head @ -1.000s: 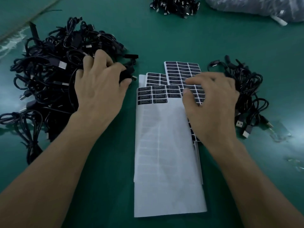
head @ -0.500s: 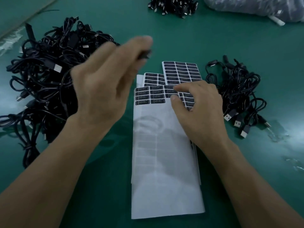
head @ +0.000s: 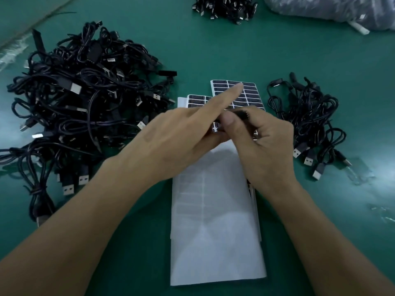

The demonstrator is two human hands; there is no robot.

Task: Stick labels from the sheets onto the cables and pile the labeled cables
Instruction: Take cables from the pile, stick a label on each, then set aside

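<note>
Both hands meet above the white label sheets (head: 215,210) in the middle of the green table. My left hand (head: 181,142) grips a black cable piece from below, with its index finger stretched out over the sheets. My right hand (head: 265,142) pinches the small black cable connector (head: 241,114) between thumb and fingers. A black label (head: 217,125) shows just under the thumbs. Rows of black labels (head: 248,97) remain at the sheets' far end. A big tangled heap of black USB cables (head: 81,103) lies to the left, a smaller pile (head: 307,120) to the right.
Another bunch of black cables (head: 224,7) sits at the far edge, beside a clear plastic bag (head: 333,11) at the top right. Scraps of clear film (head: 361,174) lie on the green table (head: 213,50) right of the small pile.
My left hand lifted a cable out of the left heap and carried it right over the sheets. My right hand left the labels and closed on the cable's connector.
</note>
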